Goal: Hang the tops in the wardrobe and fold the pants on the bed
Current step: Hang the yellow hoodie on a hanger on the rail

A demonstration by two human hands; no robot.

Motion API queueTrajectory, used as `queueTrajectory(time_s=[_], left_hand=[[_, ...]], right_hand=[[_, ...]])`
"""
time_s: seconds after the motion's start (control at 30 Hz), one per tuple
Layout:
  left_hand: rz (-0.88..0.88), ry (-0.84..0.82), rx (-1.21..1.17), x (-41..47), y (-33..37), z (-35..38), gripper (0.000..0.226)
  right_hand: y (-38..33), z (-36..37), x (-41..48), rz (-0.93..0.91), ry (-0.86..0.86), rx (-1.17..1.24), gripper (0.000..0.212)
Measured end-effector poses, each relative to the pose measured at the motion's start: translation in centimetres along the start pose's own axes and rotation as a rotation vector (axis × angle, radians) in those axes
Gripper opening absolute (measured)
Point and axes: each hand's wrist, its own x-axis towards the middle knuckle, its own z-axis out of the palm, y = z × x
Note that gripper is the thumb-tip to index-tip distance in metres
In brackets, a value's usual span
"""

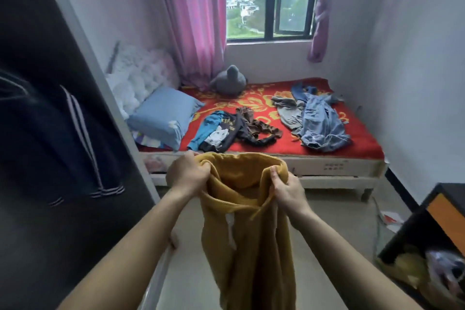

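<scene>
Yellow lettering on the dark top lying on the bed is too blurred to read. Mustard garment hangs near centre, in front of the bed's near edge. Left hand grips the left side of its open top rim, and right hand pinches the right side. The hands are apart. Denim pile lies on the right of the bed. Wardrobe stands on the left.
</scene>
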Motion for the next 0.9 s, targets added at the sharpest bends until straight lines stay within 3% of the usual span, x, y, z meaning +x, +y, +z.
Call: queueTrajectory(time_s=[0.1, 0.2, 0.23, 0.3, 0.4, 0.5, 0.57, 0.6, 0.67, 0.73, 0.9], left_hand=[[-0.254, -0.006, -0.148, 3.7, -5.5, -1.7, 0.038], [-0.635, -0.124, -0.538, 6.6, -9.7, -4.0, 0.065], [-0.734, -0.198, -0.705, 7.1, -10.9, -4.9, 0.074], [-0.86, -0.341, -0.983, 7.6, -12.9, -6.7, 0.093], [-0.936, -0.39, -1.185, 7.9, -15.9, -8.6, 0.118], [-0.951, -0.275, -1.346, 8.1, -19.0, -10.7, 0.108], [-0.885, -0.246, -1.33, 8.0, -20.8, -12.5, 0.078], [-0.854, -0.213, -1.256, 7.8, -21.6, -13.4, 0.063], [-0.83, -0.047, -1.095, 7.8, -23.5, -14.8, 0.044], [-0.823, 0.186, -1.005, 8.1, -25.0, -15.9, 0.043], [-0.734, 0.678, -0.682, 9.1, -27.0, -19.5, 0.052]], right_hand=[[-3.7, 4.2, 1.8, -0.089, -0.059, 0.141, 0.027], [-7.3, 8.7, 3.8, -0.114, -0.214, 0.228, 0.017], [-8.5, 10.3, 4.5, -0.131, -0.293, 0.299, 0.018], [-10.9, 13.6, 5.7, -0.163, -0.468, 0.405, 0.047], [-13.7, 19.3, 6.6, -0.315, -0.608, 0.187, 0.053], [-15.7, 24.5, 6.2, -0.486, -0.614, -0.073, 0.023], [-16.4, 27.7, 6.2, -0.537, -0.628, -0.13, 0.016], [-16.6, 29.1, 6.2, -0.528, -0.645, -0.139, 0.014], [-17.2, 32.0, 6.2, -0.53, -0.64, -0.157, 0.034], [-17.8, 34.8, 6.1, -0.497, -0.664, -0.156, 0.047], [-20.0, 41.3, 7.6, -0.527, -0.693, -0.142, 0.046]])
